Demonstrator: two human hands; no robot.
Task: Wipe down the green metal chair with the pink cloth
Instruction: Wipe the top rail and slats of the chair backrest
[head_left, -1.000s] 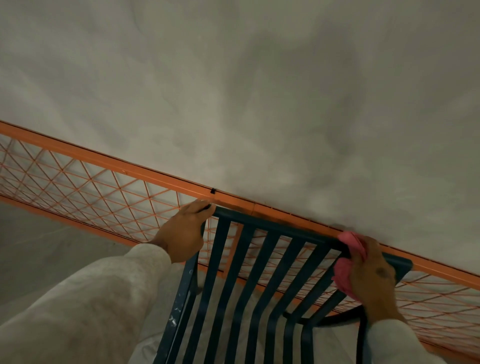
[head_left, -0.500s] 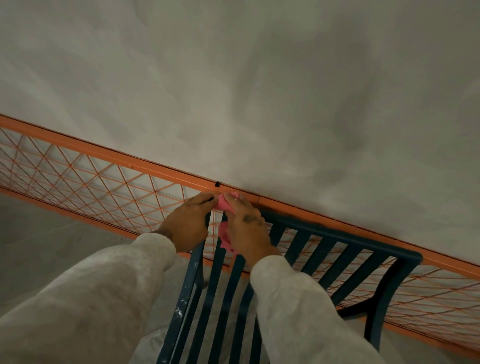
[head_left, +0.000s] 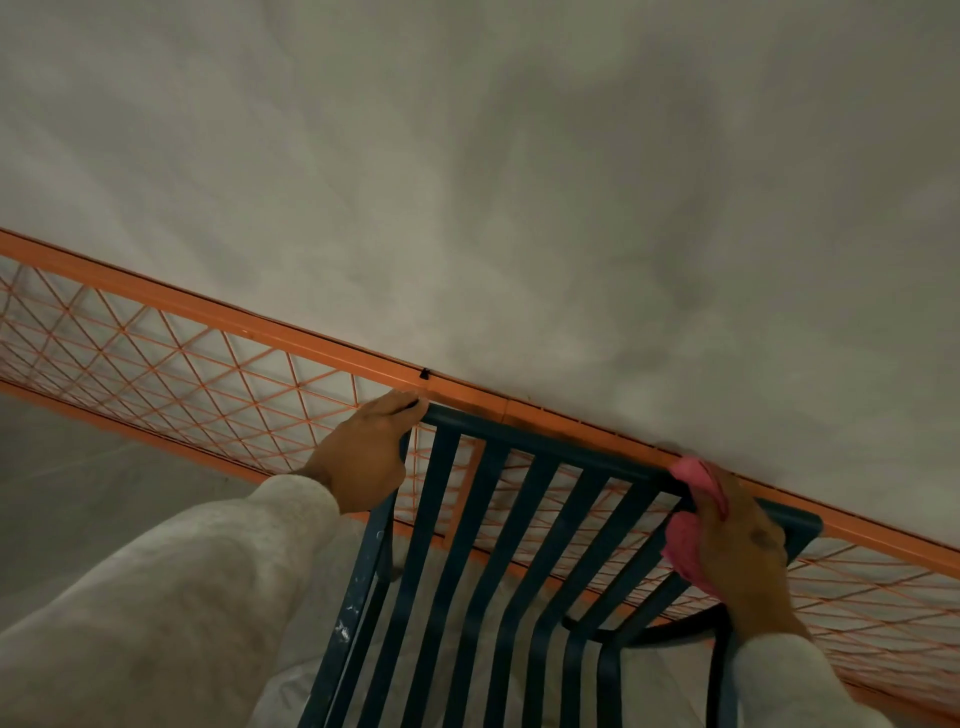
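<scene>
The dark green metal chair (head_left: 540, 447) fills the lower middle of the view, its slatted back running down from a top rail. My left hand (head_left: 363, 452) grips the left corner of that rail. At the right end of the rail my right hand (head_left: 737, 551) holds the pink cloth (head_left: 685, 540) wrapped around the bar, fingers curled over it. Part of the cloth is hidden under the hand.
An orange metal mesh barrier (head_left: 156, 358) runs diagonally behind the chair, close against its back. Behind it rises a plain grey plastered wall (head_left: 519, 182). Grey floor (head_left: 62, 467) shows at the lower left.
My right hand slid the pink cloth along the top rail from the right end to the left corner and back to the right end. The left hand kept its grip.
</scene>
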